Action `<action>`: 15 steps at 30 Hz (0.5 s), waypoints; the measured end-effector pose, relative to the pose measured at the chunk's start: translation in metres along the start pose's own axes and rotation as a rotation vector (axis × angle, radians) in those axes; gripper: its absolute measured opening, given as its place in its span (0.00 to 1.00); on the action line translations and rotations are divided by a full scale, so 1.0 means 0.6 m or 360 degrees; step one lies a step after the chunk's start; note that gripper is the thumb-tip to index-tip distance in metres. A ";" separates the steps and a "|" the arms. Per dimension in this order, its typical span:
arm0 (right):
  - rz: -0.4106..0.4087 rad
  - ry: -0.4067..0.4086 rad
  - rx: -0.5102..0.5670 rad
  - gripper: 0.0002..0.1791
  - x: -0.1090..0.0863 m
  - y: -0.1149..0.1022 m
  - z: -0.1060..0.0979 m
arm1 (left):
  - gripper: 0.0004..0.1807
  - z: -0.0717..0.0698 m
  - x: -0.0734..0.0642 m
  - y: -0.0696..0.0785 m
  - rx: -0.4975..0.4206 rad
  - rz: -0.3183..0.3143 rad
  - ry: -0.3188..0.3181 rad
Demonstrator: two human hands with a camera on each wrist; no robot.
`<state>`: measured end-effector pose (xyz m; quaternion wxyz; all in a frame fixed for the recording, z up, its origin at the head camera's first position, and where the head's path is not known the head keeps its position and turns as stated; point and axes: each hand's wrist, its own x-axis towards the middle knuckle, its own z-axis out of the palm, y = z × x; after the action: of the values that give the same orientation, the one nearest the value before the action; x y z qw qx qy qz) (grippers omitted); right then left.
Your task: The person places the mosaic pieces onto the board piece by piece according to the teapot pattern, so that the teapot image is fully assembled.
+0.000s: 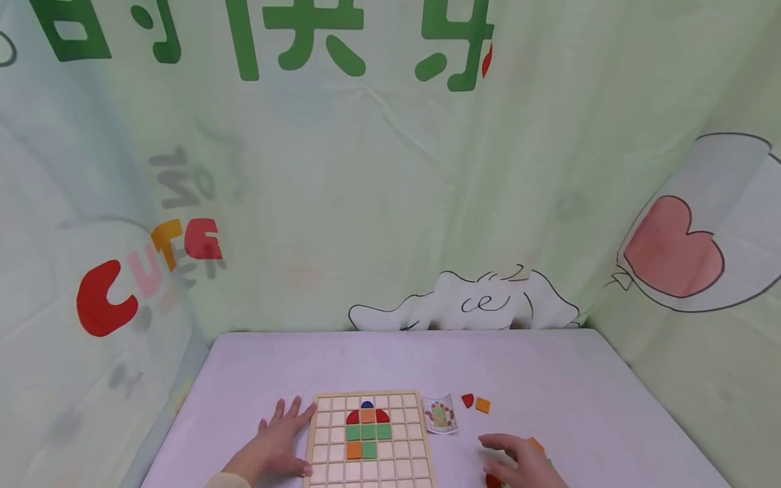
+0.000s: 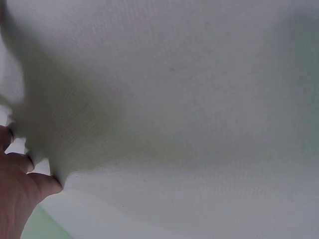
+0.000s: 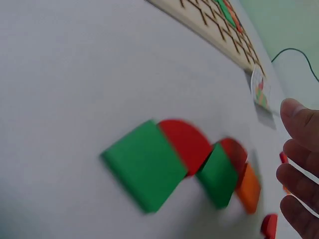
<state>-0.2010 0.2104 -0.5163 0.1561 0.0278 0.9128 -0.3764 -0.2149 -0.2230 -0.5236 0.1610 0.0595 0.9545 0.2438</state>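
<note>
My left hand (image 1: 276, 439) rests with spread fingers at the left edge of a wooden grid board (image 1: 325, 434). On the board, colored pieces form a pattern: a blue half-round piece (image 1: 367, 404) on top, red quarter-rounds beside an orange square, then a row of green squares, then an orange square (image 1: 354, 451) beside a green one. Over loose pieces to the right of the board, my right hand (image 1: 520, 461) hovers with thumb and fingers apart. Near it, the right wrist view shows a green square (image 3: 145, 167), a red rounded piece (image 3: 185, 144) and an orange piece (image 3: 249, 189).
A small pattern card (image 1: 440, 415) lies against the board's right side. Beyond it are a red piece (image 1: 468, 400) and an orange square (image 1: 483, 405). Printed curtains (image 1: 305, 203) hang around the back and sides of the pale table (image 1: 262, 366).
</note>
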 end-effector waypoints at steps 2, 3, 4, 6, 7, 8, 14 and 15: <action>0.0008 -0.0006 0.0009 0.24 -0.005 0.015 -0.003 | 0.59 0.000 0.001 -0.001 -0.0002 0.0005 -0.0004; 0.0012 -0.0008 0.0010 0.24 -0.007 0.023 -0.003 | 0.59 0.000 0.001 -0.002 -0.0005 0.0008 -0.0006; 0.0020 -0.0002 0.0003 0.25 -0.009 0.030 -0.003 | 0.60 0.000 0.002 -0.004 -0.0006 0.0013 -0.0004; 0.0047 0.0013 0.0008 0.26 -0.014 0.044 -0.003 | 0.60 0.003 0.005 -0.009 -0.0004 0.0026 -0.0004; 0.0067 0.0024 0.0009 0.26 -0.016 0.051 -0.003 | 0.61 0.004 0.007 -0.013 0.0001 0.0030 -0.0015; 0.0084 0.0031 -0.0002 0.27 -0.018 0.057 -0.003 | 0.61 0.006 0.008 -0.016 0.0001 0.0037 -0.0012; 0.0135 0.0052 -0.0054 0.28 -0.024 0.081 -0.003 | 0.62 0.007 0.007 -0.015 0.0004 0.0052 0.0003; 0.0133 0.0057 -0.0054 0.28 -0.024 0.082 -0.003 | 0.62 0.005 0.006 -0.013 0.0006 0.0050 0.0001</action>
<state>-0.1794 0.2477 -0.5443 0.1559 0.0698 0.9198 -0.3533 -0.2175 -0.2278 -0.5312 0.1566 0.0745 0.9540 0.2446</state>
